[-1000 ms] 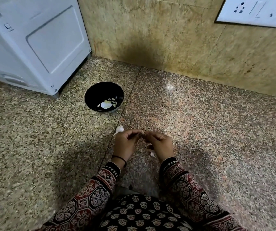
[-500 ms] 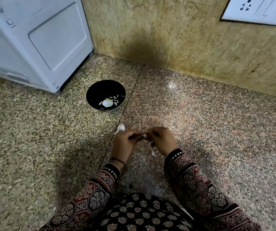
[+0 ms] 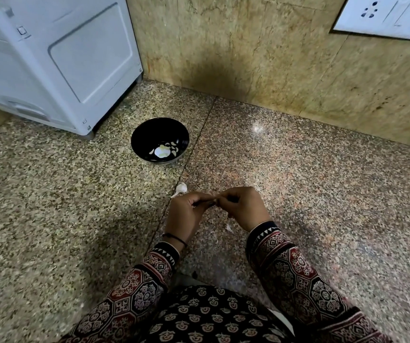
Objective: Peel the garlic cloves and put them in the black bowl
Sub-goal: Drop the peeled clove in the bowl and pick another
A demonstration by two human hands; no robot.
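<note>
Two hands meet low over the speckled floor (image 3: pixel 50 206), fingertips pinched together on one garlic clove (image 3: pixel 215 200); only a pale tip shows btwn them. Left hand (image 3: pixel 186 216): fingers curled in on the clove, back of hand twd camera, wrist bent, black thread (image 3: pixel 175 240) round it. Right hand (image 3: pixel 244 209): fingers curled tight on the same clove, knuckles up, forearm coming in from lower right. Both forearms in patterned sleeves (image 3: pixel 298 276).

Just beyond the left knuckles an unpeeled garlic piece (image 3: pixel 181 188) lies on the floor. Small peel scrap (image 3: pixel 228 228) lies below the right hand. Farther back, well apart from the hands, the black bowl (image 3: pixel 147 134) sits on the floor w/ several peeled cloves (image 3: pixel 173 147) inside. White appliance (image 3: pixel 63 63) is back-left of the bowl. Stone wall (image 3: pixel 248 58) behind, socket plate (image 3: pixel 384 18) top right.
</note>
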